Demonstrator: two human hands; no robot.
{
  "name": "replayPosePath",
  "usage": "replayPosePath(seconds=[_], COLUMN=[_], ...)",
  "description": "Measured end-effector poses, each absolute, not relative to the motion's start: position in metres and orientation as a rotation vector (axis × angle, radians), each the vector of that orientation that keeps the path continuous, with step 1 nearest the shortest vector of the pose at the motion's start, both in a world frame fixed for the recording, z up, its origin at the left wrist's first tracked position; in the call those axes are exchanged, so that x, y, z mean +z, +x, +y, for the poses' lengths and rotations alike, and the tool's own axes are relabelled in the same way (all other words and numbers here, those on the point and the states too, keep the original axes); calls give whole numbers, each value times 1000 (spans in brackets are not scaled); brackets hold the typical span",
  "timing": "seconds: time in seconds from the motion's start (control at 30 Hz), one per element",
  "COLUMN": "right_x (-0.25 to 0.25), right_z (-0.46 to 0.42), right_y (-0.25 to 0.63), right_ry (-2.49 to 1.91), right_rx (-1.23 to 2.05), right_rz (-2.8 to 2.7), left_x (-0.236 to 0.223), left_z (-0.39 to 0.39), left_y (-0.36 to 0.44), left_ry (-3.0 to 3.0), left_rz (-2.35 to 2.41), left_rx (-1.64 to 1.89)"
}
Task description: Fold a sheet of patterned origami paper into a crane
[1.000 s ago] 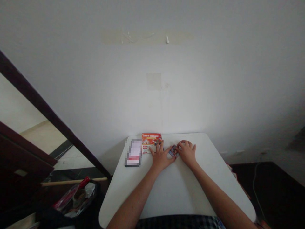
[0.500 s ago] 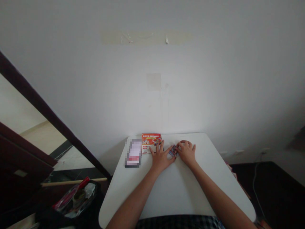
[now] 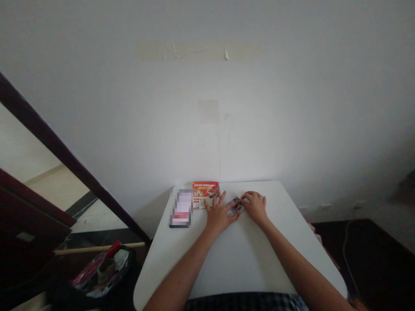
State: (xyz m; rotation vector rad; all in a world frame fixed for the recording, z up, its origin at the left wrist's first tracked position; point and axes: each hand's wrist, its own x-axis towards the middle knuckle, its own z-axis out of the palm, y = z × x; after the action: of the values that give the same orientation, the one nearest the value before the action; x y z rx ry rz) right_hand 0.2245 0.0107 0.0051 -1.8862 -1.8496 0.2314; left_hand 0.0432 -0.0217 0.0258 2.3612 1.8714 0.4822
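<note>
A small picture card (image 3: 236,205) with dark and purple printing lies on the white table (image 3: 240,259) between my hands. My left hand (image 3: 219,214) rests on the tabletop with its fingers spread; the index finger and thumb touch the card's left side. From the other side, the bent fingers of my right hand (image 3: 255,206) pinch the card's right edge, partly covering it. Under the outer fingers of my left hand is the lower right part of a red and white printed leaflet (image 3: 205,190).
A phone (image 3: 182,209), pixelated in the picture, lies at the table's left side. Behind the table stands a white wall (image 3: 207,142) with tape marks. On the floor at left are a bag of items (image 3: 103,268) and a wooden stick (image 3: 97,249).
Both hands stay in nearly the same place, with small finger movements at the card. The card has shifted and turned slightly between them. Leaflet and phone have not moved.
</note>
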Motion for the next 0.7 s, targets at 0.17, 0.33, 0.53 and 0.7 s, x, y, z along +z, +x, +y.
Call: replayPosePath(seconds=[0.17,0.33,0.53,0.7], right_x=[-5,-8,-3,-1], right_z=[15,11,5,2], right_y=[247,251,242,240], right_ry=[-1728,-1668,-1677,-1706], right_rx=[241,207,118,87], right_rz=[-1895,-1971,-1942,-1915], left_x=[26,22,23,26], left_z=[-21,-20,-21,-22], left_y=[43,42,43,44], left_ry=[2341,2360,2375,2353], left_rz=[1865,1862,1873,1874], left_rx=[498,537,529,509])
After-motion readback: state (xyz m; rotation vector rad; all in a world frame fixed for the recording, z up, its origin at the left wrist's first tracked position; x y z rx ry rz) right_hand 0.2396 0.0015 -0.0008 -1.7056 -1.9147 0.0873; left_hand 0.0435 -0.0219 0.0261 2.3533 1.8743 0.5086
